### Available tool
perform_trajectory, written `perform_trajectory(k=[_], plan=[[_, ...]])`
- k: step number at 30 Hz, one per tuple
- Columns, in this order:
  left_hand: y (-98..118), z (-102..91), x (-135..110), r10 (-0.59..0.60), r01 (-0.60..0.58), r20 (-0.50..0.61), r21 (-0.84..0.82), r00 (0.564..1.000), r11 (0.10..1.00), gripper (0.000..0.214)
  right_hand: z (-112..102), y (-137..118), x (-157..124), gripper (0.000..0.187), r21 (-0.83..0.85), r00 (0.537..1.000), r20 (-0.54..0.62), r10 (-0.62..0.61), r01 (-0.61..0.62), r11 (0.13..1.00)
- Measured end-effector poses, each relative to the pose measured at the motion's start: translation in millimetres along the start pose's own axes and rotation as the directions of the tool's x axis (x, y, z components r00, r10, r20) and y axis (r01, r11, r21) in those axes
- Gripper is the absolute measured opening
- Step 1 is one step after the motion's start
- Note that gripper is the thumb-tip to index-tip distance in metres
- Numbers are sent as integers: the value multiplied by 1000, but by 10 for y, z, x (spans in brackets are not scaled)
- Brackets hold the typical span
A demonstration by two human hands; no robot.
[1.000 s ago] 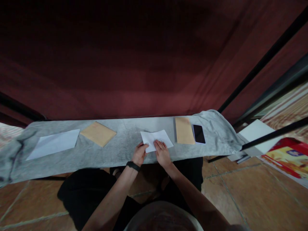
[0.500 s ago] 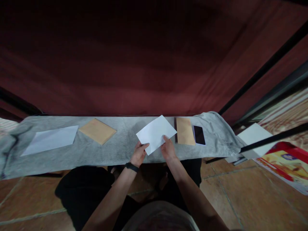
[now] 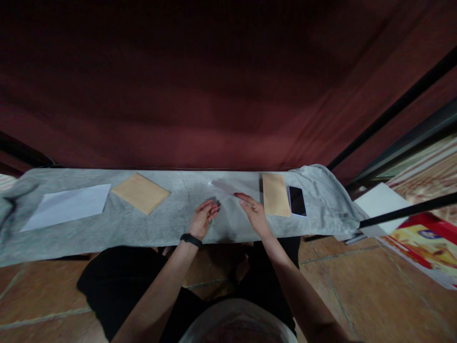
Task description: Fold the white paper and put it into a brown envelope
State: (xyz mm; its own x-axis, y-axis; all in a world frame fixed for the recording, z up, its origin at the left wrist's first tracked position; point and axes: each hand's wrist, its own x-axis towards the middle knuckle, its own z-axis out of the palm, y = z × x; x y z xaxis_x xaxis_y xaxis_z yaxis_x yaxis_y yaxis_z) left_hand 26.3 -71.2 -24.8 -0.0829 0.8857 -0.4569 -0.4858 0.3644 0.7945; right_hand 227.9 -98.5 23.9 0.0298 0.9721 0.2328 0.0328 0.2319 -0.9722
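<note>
My right hand pinches a folded-looking sheet of white paper at its near right corner. The paper is tipped almost edge-on to me and blurred, so only a thin strip shows. To the left, my left hand holds nothing; its fingers are apart and slightly curled, and a black band circles the wrist. A brown envelope lies just right of my right hand, with a phone, screen dark, beside it. Farther left are another brown envelope and a larger white sheet.
A grey cloth covers the long narrow bench, wrinkled at its right end. Behind it rises a dark red panel. At the right stand black bars, a white box and a red and yellow carton.
My left hand has let go of the white paper and drawn slightly left. The paper has turned from face-up to nearly edge-on in my right hand.
</note>
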Motion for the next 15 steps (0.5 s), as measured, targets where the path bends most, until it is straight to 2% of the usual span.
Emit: perform_trajectory(k=[2, 5, 7, 9, 10, 12, 13, 15], plan=[[10, -77, 61, 27, -26, -58, 22, 998, 999, 15, -52, 183, -68, 43, -259, 985, 148, -89, 125, 958], [34, -204, 103, 170, -144, -162, 163, 972, 976, 10, -174, 589, -245, 56, -494, 973, 220, -71, 174, 852], [35, -227, 81, 325, -272, -119, 325, 938, 906, 12, -279, 816, -385, 58, -580, 964, 260, -51, 198, 790], [-4, -158, 34, 411, -400, 84, 465, 908, 790, 19, -382, 941, -506, 61, -627, 939, 341, -34, 254, 736], [-46, -86, 12, 397, -455, 226, 512, 890, 729, 22, -423, 966, -552, 63, -643, 924, 381, -23, 283, 712], [-177, 113, -6, 283, -548, 496, 544, 821, 636, 25, -479, 964, -608, 63, -667, 897, 441, 0, 327, 669], [-259, 228, 5, 209, -575, 592, 540, 778, 615, 26, -493, 950, -621, 62, -675, 888, 460, 9, 344, 653], [-433, 454, 76, 108, -595, 690, 522, 716, 611, 29, -502, 924, -626, 60, -682, 875, 485, 13, 368, 632]])
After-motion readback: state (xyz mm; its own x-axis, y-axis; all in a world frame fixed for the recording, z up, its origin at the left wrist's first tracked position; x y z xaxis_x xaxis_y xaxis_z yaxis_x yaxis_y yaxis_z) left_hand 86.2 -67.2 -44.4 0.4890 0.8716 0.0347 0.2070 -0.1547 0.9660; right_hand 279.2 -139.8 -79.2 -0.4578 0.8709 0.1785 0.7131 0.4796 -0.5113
